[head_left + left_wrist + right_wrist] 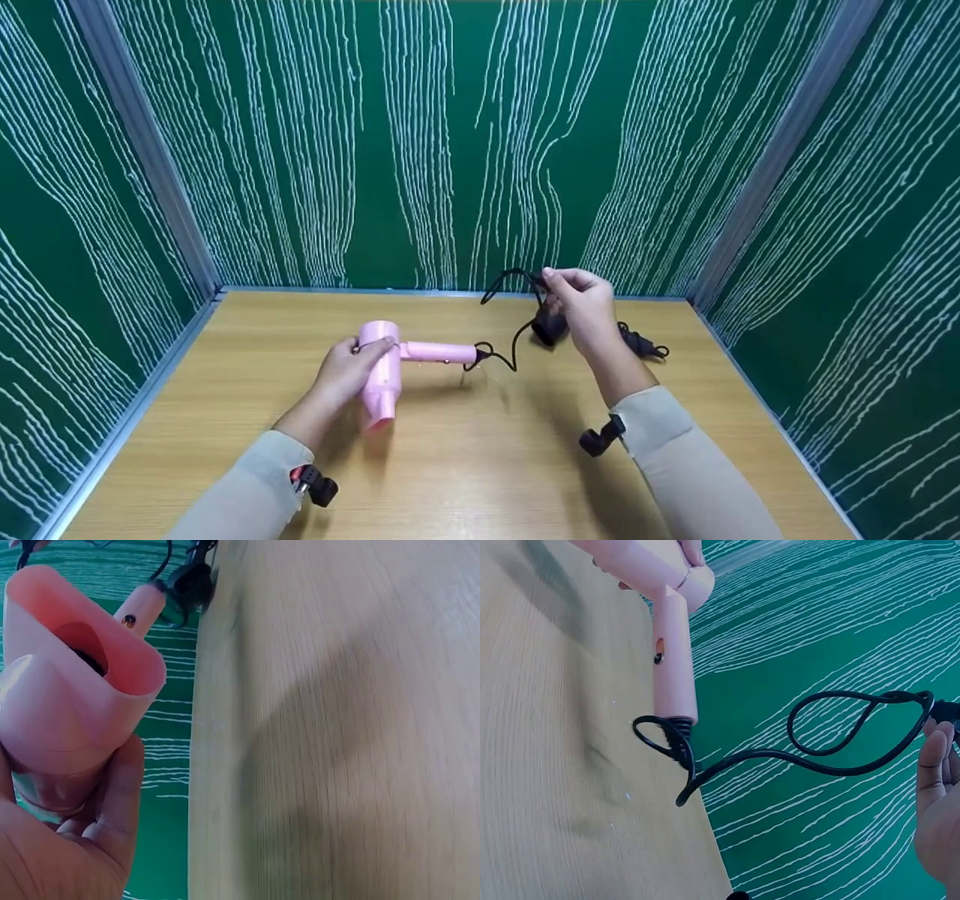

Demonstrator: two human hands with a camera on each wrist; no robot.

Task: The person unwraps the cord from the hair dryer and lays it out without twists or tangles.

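Person in long pale grey-beige sleeves. I see a bare left hand [346, 376] just beyond the left sleeve [241, 487]; at that sleeve's inner cuff, a small black left wrist camera [322, 490], rounded end, red bit [295, 474] beside it. Across from the left sleeve: matching right sleeve [686, 457], crease near cuff, black right wrist camera [595, 442], bare right hand [590, 309].

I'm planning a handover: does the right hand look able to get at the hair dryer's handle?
Probably yes: the handle points roughly toward the right hand with only slack power cord between, though that hand, pinching the cord, may need freeing.
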